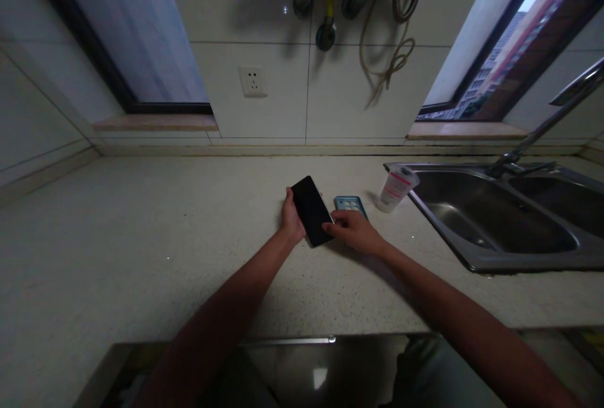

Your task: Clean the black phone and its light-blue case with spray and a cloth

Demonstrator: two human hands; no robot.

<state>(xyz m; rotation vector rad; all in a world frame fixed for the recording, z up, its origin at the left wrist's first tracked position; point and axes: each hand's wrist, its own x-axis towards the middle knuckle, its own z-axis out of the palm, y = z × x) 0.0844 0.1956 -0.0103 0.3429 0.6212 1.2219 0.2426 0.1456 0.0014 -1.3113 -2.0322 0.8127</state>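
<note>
Black smartphone [311,211]: screen up, held at centre over the speckled stone worktop [141,257]. Left hand [292,219]: closed around the phone's left edge. Right hand [353,233]: partly closed, fingers [330,227] pressed on the phone's near right edge. Teal phone case [350,204]: lying on the worktop just beyond the right hand. Plastic cup with pink-banded label [396,188]: farther right, just beside the stainless steel double sink [491,260].

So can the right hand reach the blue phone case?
Probably yes: the right hand lies just beside the blue phone case, nothing between them. Its fingers are on the black phone, so they'd let go first.
</note>
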